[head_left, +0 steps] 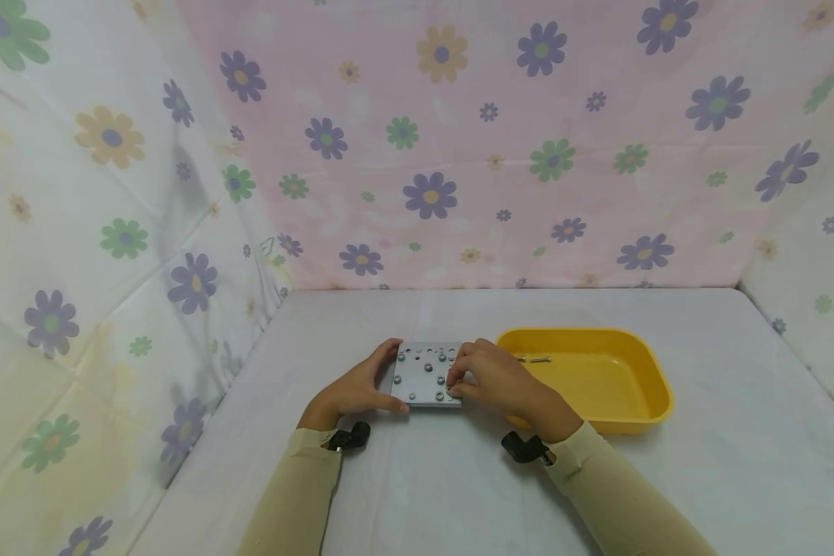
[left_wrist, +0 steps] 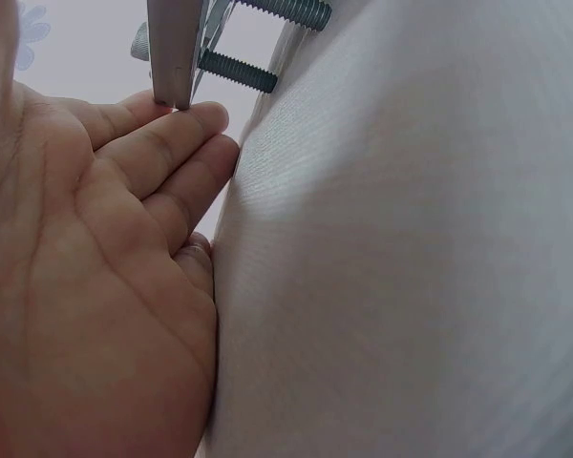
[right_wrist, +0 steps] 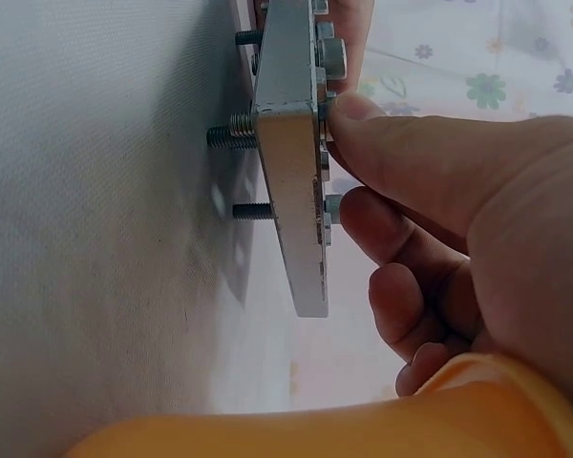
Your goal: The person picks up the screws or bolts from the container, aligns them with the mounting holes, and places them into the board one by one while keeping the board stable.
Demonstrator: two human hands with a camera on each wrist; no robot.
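Note:
A silver metal plate (head_left: pixel 418 384) with holes and several socket-head bolts (head_left: pixel 428 367) lies between both hands. My left hand (head_left: pixel 350 391) grips its left side, thumb at the near corner and fingers at the far one. In the left wrist view, threaded shanks (left_wrist: pixel 239 72) stick out beneath the plate, which is raised off the table. My right hand (head_left: pixel 495 378) pinches a bolt head at the plate's near right corner between thumb and index finger; the fingertips partly cover it. Shanks (right_wrist: pixel 253 211) also show below the plate in the right wrist view.
A yellow tray (head_left: pixel 656 386) stands just right of the plate, partly behind my right hand and wrist. Two loose bolts (head_left: pixel 540 359) lie in its far left part. Flowered cloth (head_left: pixel 486 224) hangs behind the white-covered table (head_left: pixel 417 494) and along its sides.

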